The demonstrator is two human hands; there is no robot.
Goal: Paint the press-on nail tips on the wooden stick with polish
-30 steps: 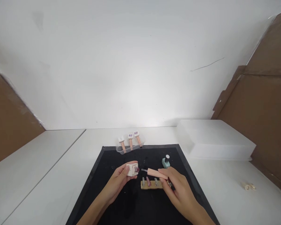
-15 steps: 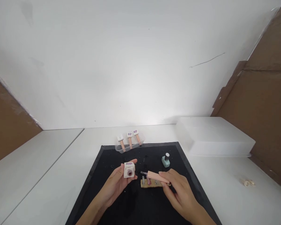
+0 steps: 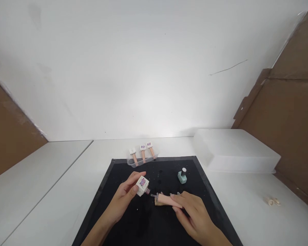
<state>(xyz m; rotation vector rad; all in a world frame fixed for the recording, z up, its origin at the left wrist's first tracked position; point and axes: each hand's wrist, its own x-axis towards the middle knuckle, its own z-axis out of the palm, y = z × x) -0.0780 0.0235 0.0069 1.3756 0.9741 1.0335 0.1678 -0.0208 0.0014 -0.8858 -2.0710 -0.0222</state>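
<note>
In my left hand (image 3: 127, 191) is a square white nail polish bottle (image 3: 142, 184) with a purple flower label. The bottle tilts to the right, its dark open neck facing the brush. My right hand (image 3: 191, 212) pinches the long peach brush cap (image 3: 168, 200), whose brush tip points left, just apart from the neck. Under the cap lies a tan strip (image 3: 158, 203) with nail tips on it, mostly covered by the cap and fingers. A teal nail polish bottle (image 3: 182, 177) with a dark cap stands beyond my right hand.
A clear tray (image 3: 141, 161) at the mat's back edge holds three white bottles with peach caps. The black mat (image 3: 128, 225) covers the middle of the white table. A translucent white box (image 3: 241, 153) sits at the right, with small beige rings (image 3: 272, 201) in front.
My left hand has turned the bottle from neck toward me to neck pointing right. My right hand has brought the brush slightly left and lower, close to the neck.
</note>
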